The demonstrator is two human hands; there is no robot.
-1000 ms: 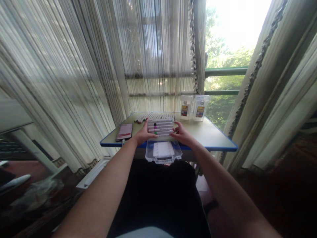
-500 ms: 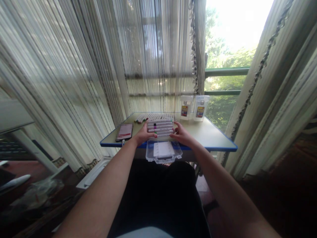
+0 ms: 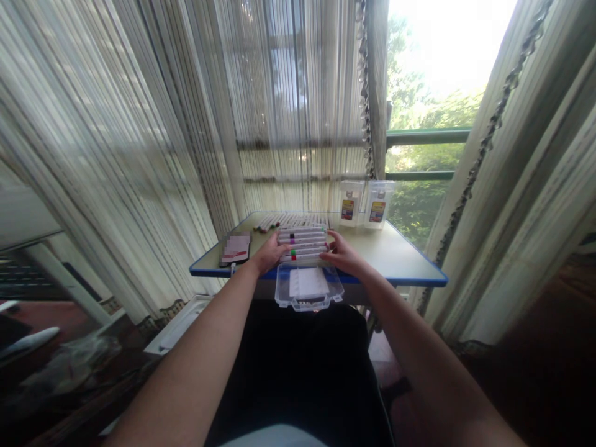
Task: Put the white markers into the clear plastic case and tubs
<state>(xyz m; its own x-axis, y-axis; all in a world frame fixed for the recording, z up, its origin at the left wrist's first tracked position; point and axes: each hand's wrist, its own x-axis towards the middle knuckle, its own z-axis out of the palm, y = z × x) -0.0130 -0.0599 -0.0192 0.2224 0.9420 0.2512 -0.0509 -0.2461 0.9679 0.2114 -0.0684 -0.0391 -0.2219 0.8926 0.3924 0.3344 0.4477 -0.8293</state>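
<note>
A clear plastic marker case (image 3: 283,287) lies open near the table's front edge, its lid hanging over the edge towards me with a white paper insert. Several white markers (image 3: 307,246) lie crosswise in it, with black, purple, green and red bands. My left hand (image 3: 270,254) grips the case's left side, its thumb over the ends of the markers. On the opposite side, my right hand (image 3: 343,253) holds the case, thumb near the marker ends and fingers round the outer wall. Behind it, a row of more white markers (image 3: 298,220) lies on the table.
Two clear upright plastic cases (image 3: 377,211) with yellow labels stand at the back right of the blue-edged table (image 3: 395,254). A phone-like dark item (image 3: 235,248) with a blurred screen lies at the left, a white cable plug by it. Striped curtains (image 3: 298,124) hang behind.
My left thumb has drawn back to the left and up, so the green and red bands of the front markers show more. The case and my right hand stay in place.
</note>
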